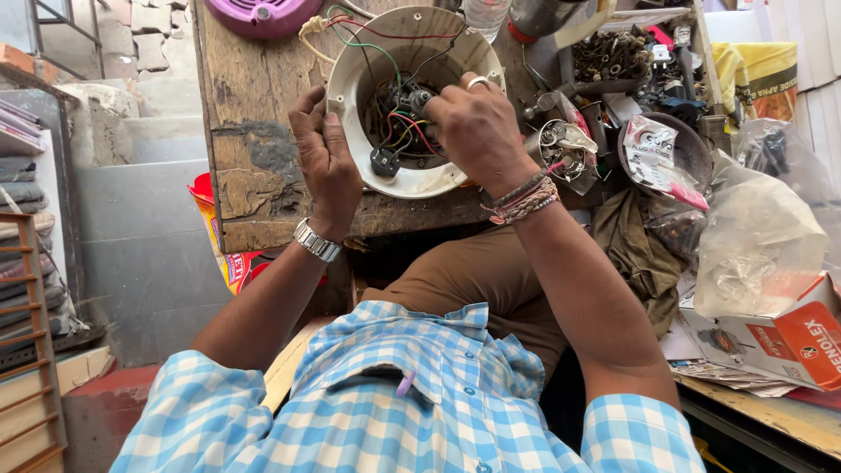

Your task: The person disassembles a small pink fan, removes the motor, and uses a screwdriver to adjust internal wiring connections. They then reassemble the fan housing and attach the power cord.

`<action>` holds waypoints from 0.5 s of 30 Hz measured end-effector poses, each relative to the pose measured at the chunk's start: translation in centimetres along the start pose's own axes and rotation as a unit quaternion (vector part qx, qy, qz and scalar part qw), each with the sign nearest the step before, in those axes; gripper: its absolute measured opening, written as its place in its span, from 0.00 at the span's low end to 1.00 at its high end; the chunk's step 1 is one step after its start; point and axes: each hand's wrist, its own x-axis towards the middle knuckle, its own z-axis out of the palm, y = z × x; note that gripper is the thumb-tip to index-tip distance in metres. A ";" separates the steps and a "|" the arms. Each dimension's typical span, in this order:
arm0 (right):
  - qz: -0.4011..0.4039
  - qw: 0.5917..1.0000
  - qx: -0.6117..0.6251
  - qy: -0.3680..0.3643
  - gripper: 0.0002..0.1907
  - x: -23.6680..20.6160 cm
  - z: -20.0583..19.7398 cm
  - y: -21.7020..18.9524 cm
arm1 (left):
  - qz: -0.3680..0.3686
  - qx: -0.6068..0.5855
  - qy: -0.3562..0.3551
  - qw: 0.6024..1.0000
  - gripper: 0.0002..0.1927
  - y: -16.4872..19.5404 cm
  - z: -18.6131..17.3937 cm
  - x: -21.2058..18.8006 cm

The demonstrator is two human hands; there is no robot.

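Note:
A round cream plastic housing (350, 83) lies open on a worn wooden bench (254, 96). Inside it are dark parts and red, green, yellow and black wires (405, 131). My left hand (322, 153) grips the housing's left rim, a metal watch on the wrist. My right hand (473, 127), with a ring and thread bracelets, reaches into the housing from the right. Its fingertips pinch a small dark part among the wires.
A purple round cover (263, 13) lies at the bench's far edge. To the right are a clutter of metal parts (613, 57), a small packet (650, 153), a clear plastic bag (758, 232) and a cardboard box (788, 337). Grey steps (140, 175) lie to the left.

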 end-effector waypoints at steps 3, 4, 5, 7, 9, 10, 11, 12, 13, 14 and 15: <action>0.004 1.000 0.024 -0.009 0.05 -0.1 -0.3 0.4 | 0.004 0.000 -0.004 1.000 0.16 -0.1 0.0 -0.1; 0.023 0.997 0.074 0.007 0.06 -0.5 -1.2 1.1 | 0.013 0.001 -0.005 1.000 0.16 -0.1 0.0 -0.1; 0.044 0.991 0.124 0.022 0.07 -0.8 -2.1 1.8 | 0.015 0.002 -0.002 1.000 0.16 -0.1 -0.1 -0.2; 0.094 0.973 0.212 -0.011 0.05 -1.3 -4.0 3.2 | 0.020 0.001 -0.002 1.000 0.16 -0.1 0.0 -0.2; 0.088 0.949 0.298 -0.060 0.06 -1.5 -5.2 3.6 | 0.001 0.007 0.000 1.000 0.16 -0.1 -0.1 -0.1; 0.055 0.935 0.338 -0.093 0.08 -1.7 -5.8 3.7 | -0.007 0.008 0.000 1.000 0.16 -0.1 -0.1 -0.1; 0.021 0.917 0.379 -0.127 0.10 -1.7 -6.1 3.5 | -0.006 0.008 -0.002 1.000 0.16 0.0 0.0 0.0; 0.021 0.940 0.323 -0.108 0.09 -1.6 -6.0 3.0 | -0.005 0.010 -0.003 1.000 0.16 0.0 -0.1 -0.1; 0.020 0.960 0.266 -0.090 0.08 -1.5 -5.9 2.5 | -0.004 0.013 -0.004 1.000 0.16 0.0 -0.1 -0.1; 0.019 0.976 0.208 -0.070 0.08 -1.3 -5.8 2.0 | -0.002 0.014 -0.002 1.000 0.17 0.1 -0.1 0.0; 0.035 0.984 0.157 -0.075 0.08 -1.1 -5.6 1.7 | 0.000 0.016 0.000 1.000 0.17 0.1 -0.1 0.1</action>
